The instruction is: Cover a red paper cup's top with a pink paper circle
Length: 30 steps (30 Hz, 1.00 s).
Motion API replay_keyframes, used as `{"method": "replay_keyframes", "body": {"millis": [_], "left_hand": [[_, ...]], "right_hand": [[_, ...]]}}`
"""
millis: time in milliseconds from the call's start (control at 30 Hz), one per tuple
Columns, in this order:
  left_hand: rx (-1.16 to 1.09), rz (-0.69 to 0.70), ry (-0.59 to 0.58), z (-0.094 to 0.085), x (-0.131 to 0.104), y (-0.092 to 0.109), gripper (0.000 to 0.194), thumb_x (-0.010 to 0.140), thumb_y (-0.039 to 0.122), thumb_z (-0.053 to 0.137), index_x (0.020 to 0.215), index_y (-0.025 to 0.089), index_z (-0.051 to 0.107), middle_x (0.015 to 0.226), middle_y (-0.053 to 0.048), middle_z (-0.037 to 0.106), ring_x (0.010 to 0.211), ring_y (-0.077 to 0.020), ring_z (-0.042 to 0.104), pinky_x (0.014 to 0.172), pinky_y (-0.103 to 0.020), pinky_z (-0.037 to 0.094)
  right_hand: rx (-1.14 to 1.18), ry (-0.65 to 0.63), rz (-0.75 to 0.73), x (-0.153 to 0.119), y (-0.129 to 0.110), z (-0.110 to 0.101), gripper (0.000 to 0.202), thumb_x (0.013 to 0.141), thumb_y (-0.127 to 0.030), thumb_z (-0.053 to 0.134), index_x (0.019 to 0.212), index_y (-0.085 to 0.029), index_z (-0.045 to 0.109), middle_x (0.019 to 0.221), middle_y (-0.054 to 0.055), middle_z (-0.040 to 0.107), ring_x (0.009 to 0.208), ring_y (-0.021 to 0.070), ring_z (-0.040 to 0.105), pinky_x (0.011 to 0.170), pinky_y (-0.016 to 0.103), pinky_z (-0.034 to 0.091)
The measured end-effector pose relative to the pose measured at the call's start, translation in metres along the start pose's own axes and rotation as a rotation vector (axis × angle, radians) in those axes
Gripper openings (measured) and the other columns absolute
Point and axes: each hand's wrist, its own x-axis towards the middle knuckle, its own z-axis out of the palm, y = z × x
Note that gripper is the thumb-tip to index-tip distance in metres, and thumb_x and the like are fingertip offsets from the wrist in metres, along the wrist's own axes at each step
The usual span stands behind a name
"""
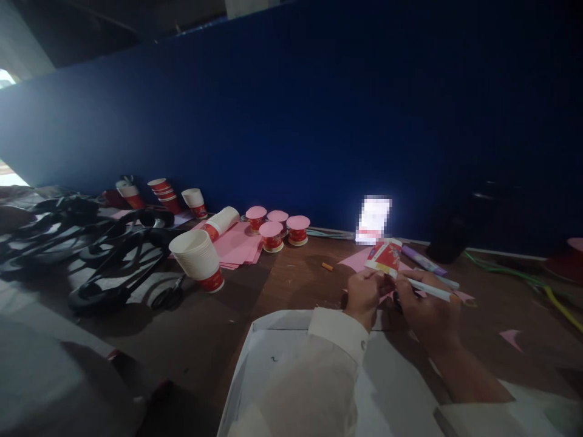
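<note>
In the head view my left hand is closed on a red-and-white printed paper cup, which is tilted near the back of the table. My right hand grips a slim white pen-like tool, its tip against or close to the cup's lower edge. I cannot tell whether the tool is a pen or a craft knife. Something dark, partly hidden, lies below the right fingers. Pink paper is behind the hands, and a purple tube lies to their right.
Several short red cups with pink disc tops stand left of the hands. Stacked paper cups, pink sheets, scissors and black headsets lie further left. A lit phone leans against the blue partition. A white tray sits in front.
</note>
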Motion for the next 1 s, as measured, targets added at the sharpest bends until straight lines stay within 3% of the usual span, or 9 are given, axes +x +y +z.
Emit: {"method": "replay_keyframes", "body": {"millis": [233, 533, 833, 1000], "left_hand": [[0.020, -0.020, -0.010, 0.0010, -0.0024, 0.0036, 0.026, 0.067, 0.030, 0.084, 0.066, 0.012, 0.066, 0.062, -0.005, 0.064, 0.070, -0.0185, 0.069, 0.077, -0.032, 0.057], [0.010, -0.056, 0.026, 0.0058, -0.0053, 0.0082, 0.015, 0.078, 0.018, 0.073, 0.067, 0.012, 0.065, 0.060, -0.006, 0.065, 0.075, -0.0203, 0.073, 0.080, -0.032, 0.059], [-0.002, -0.093, 0.003, 0.0033, -0.0034, 0.0068, 0.011, 0.081, 0.012, 0.067, 0.071, 0.013, 0.065, 0.060, -0.004, 0.065, 0.070, -0.0174, 0.073, 0.072, -0.026, 0.059], [0.004, -0.090, 0.024, 0.0025, -0.0024, 0.0060, 0.012, 0.077, 0.018, 0.074, 0.071, 0.013, 0.065, 0.062, -0.004, 0.066, 0.069, -0.0175, 0.072, 0.071, -0.027, 0.059]], "right_hand": [[-0.003, 0.032, -0.020, -0.0007, 0.0040, 0.0020, 0.021, 0.089, -0.034, 0.059, 0.084, -0.019, 0.072, 0.080, 0.007, 0.075, 0.075, 0.0222, 0.069, 0.075, 0.034, 0.051], [-0.003, 0.026, 0.004, 0.0002, 0.0033, 0.0005, 0.021, 0.090, -0.034, 0.058, 0.085, -0.019, 0.073, 0.083, 0.008, 0.075, 0.078, 0.0234, 0.069, 0.077, 0.036, 0.052], [0.000, 0.009, 0.033, -0.0003, 0.0058, 0.0016, 0.024, 0.091, -0.037, 0.057, 0.088, -0.019, 0.073, 0.085, 0.009, 0.075, 0.078, 0.0239, 0.068, 0.075, 0.036, 0.050], [-0.003, 0.015, 0.047, -0.0018, 0.0093, 0.0031, 0.026, 0.091, -0.038, 0.057, 0.089, -0.018, 0.073, 0.086, 0.009, 0.075, 0.079, 0.0240, 0.067, 0.075, 0.036, 0.049]]}}
